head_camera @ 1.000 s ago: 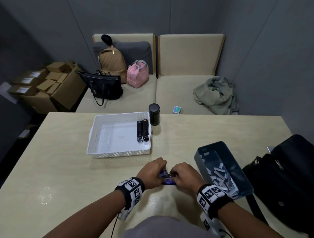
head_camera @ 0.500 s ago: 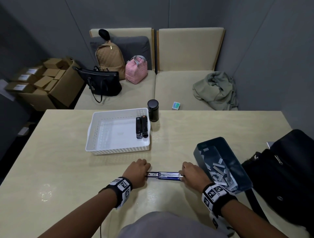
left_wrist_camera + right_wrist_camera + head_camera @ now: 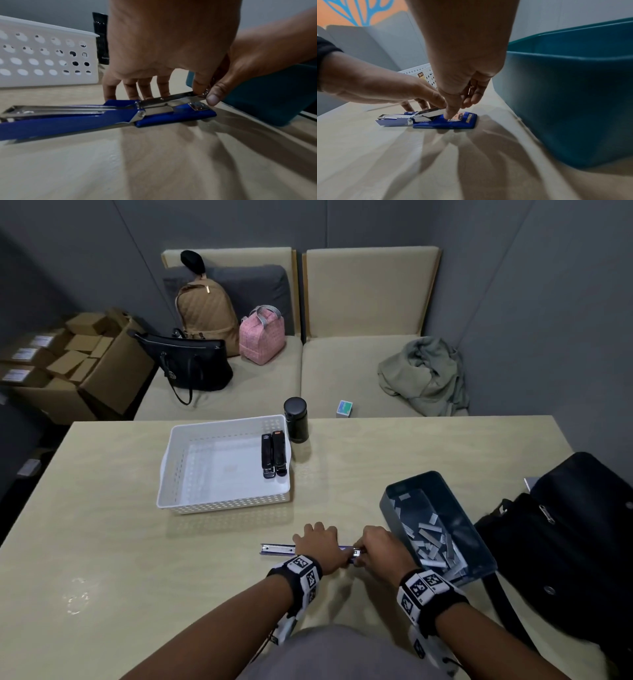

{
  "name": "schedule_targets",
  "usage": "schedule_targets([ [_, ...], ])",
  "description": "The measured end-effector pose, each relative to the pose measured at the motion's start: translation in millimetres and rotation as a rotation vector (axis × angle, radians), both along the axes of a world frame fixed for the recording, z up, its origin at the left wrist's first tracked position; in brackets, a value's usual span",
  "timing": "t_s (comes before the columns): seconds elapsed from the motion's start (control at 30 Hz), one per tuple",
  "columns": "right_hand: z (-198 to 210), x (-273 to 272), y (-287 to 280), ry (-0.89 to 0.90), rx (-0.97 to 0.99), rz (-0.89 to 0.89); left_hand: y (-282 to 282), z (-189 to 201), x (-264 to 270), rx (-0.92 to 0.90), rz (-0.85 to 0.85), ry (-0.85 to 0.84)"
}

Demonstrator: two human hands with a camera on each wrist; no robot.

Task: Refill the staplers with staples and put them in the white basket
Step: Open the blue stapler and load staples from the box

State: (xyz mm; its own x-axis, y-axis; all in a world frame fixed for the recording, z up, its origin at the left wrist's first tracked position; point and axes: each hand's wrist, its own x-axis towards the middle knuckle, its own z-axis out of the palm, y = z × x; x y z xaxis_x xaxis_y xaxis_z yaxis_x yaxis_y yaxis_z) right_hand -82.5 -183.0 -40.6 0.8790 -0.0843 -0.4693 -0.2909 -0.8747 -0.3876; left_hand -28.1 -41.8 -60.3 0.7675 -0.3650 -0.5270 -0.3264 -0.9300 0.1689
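Lying flat on the pale wooden table (image 3: 102,542), the blue stapler (image 3: 85,119) is folded fully open, so its shiny metal channel and its painted blue base make one long line between the two hands. The left hand (image 3: 317,546) covers the middle of it with straight fingers whose tips touch the table behind it. The right hand (image 3: 380,546) pinches the free end of the metal magazine between thumb and forefinger, just above the small steel plate on the base. Just beside this hand stands a dark teal plastic bin (image 3: 390,501) with smooth walls, holding grey strips of staples (image 3: 431,537). Farther back is the white basket (image 3: 222,503), rectangular, with round holes in its walls; two black staplers (image 3: 273,455) lie side by side along its right wall.
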Motion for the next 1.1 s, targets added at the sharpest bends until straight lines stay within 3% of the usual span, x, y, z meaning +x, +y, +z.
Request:
schedule_targets([
  [0.23,-8.1,-5.2,4.2,-0.036,-0.090,-0.008,2.8,5.9,6.9,0.102,0.041,0.014],
  [0.6,-20.8,-12.8,3.0,-0.158,-0.168,0.205,36.2,8.8,22.7,0.022,0.128,0.146],
  [0.97,-7.5,-15.4,6.8,-0.089,-0.167,0.174,41.9,2.1,17.2,-0.069,0.112,0.182],
  [1.1,9.3,-11.6,6.0,-0.289,-0.053,0.122,40.7,1.7,20.3,-0.094,0.119,0.192],
])
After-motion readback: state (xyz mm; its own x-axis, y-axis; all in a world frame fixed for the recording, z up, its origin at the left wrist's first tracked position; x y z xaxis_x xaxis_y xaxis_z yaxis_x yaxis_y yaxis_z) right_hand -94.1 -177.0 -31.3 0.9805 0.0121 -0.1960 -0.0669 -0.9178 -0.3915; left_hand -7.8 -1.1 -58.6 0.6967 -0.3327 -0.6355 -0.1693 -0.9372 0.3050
